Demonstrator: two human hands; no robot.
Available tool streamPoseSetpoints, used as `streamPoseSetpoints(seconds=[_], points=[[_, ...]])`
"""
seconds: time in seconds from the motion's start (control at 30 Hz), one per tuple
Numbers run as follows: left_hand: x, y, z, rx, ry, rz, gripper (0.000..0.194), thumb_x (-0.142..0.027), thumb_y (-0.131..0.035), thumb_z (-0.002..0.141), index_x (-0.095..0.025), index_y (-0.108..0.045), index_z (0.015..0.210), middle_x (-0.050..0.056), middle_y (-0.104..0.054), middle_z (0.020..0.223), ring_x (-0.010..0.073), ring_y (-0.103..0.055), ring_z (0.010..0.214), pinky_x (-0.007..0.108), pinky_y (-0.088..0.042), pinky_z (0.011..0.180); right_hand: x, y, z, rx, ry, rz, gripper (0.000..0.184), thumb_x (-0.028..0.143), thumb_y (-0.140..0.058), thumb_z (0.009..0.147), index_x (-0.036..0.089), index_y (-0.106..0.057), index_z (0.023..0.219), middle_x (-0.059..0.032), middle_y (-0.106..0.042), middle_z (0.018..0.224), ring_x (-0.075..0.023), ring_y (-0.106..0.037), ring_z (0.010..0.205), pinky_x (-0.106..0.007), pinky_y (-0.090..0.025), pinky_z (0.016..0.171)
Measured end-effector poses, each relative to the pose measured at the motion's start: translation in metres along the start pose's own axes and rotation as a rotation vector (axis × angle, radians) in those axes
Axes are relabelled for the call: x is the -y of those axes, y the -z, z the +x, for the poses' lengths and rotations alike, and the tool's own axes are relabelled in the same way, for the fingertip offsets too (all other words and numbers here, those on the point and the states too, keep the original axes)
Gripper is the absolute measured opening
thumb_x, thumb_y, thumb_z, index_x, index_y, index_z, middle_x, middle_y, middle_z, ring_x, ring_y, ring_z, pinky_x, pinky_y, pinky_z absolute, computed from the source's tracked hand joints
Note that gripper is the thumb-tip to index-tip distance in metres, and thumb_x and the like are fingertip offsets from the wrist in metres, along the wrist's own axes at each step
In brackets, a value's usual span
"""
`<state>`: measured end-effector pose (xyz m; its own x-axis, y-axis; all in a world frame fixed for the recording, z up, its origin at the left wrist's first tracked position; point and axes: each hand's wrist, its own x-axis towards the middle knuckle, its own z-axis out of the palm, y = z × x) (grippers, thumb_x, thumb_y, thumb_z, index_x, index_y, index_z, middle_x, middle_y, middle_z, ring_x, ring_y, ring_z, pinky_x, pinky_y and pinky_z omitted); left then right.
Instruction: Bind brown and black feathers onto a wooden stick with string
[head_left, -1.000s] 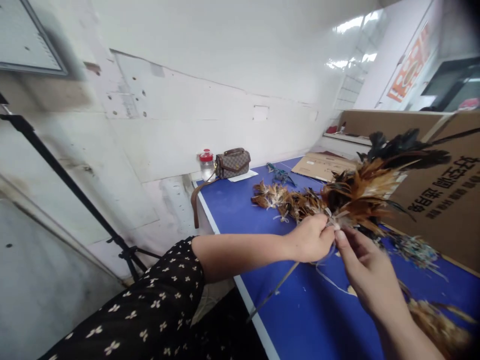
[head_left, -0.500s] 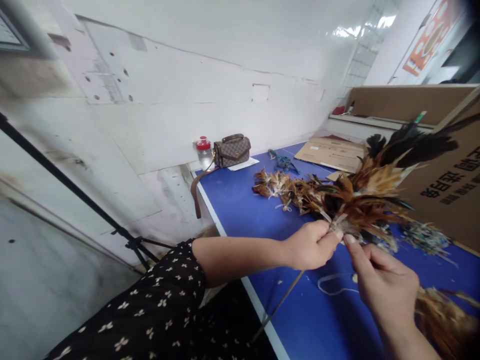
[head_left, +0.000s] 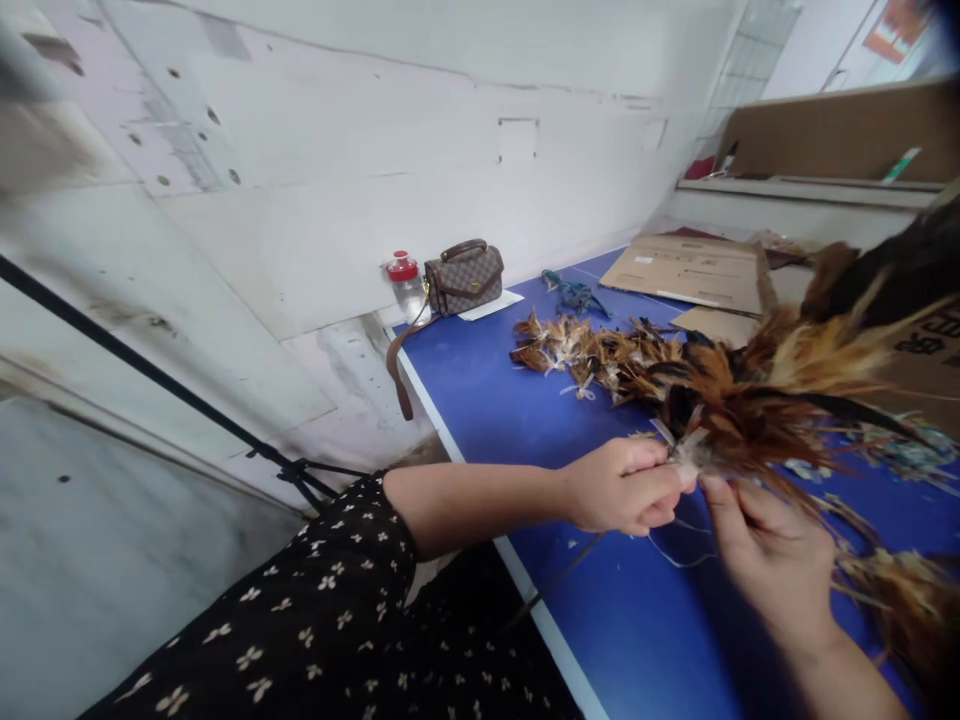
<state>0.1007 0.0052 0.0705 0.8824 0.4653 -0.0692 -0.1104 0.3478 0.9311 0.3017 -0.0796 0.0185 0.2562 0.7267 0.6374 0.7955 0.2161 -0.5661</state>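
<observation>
My left hand is closed around the pale base of a feather bunch, brown and black feathers fanning out to the right. A thin stick runs down from under this hand past the table edge. My right hand is pinched at the base of the same bunch, close to the left fingertips; what lies between its fingers is too small to tell. A clear thin string hangs in a loop below both hands. Behind them, a row of small brown feather bundles lies on the blue table.
A red-lidded jar and a checked handbag stand at the far left corner. Flattened cardboard lies at the back. Bluish feathers and tan feathers are at the right. A black tripod stands left of the table.
The camera view has shifted, with the feather bunch now swung lower and further right. My right hand stays at the base of the bunch, and the string loop has changed shape.
</observation>
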Motion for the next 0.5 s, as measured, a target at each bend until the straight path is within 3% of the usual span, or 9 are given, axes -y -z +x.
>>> streamPoseSetpoints(seconds=[0.2, 0.5], points=[[0.017, 0.003, 0.015, -0.075, 0.013, -0.004, 0.058, -0.072, -0.078, 0.098, -0.025, -0.046, 0.087, -0.011, -0.038, 0.067, 0.0048, -0.031, 0.05, 0.021, -0.023, 0.048, -0.004, -0.015, -0.008, 0.041, -0.14, 0.123, 0.075, 0.08, -0.064, 0.108, 0.025, -0.046, 0.06, 0.003, -0.037, 0.059, -0.0128, -0.035, 0.054, -0.03, -0.032, 0.051], [0.026, 0.007, 0.03, -0.223, 0.002, 0.055, 0.063, -0.083, -0.072, 0.098, -0.025, -0.046, 0.093, -0.011, -0.04, 0.07, 0.0058, -0.031, 0.051, 0.02, -0.023, 0.049, -0.003, -0.017, -0.004, 0.153, -0.186, 0.13, 0.068, 0.076, -0.063, 0.11, 0.024, -0.054, 0.067, 0.0033, -0.044, 0.062, -0.0142, -0.044, 0.057, -0.028, -0.038, 0.054]])
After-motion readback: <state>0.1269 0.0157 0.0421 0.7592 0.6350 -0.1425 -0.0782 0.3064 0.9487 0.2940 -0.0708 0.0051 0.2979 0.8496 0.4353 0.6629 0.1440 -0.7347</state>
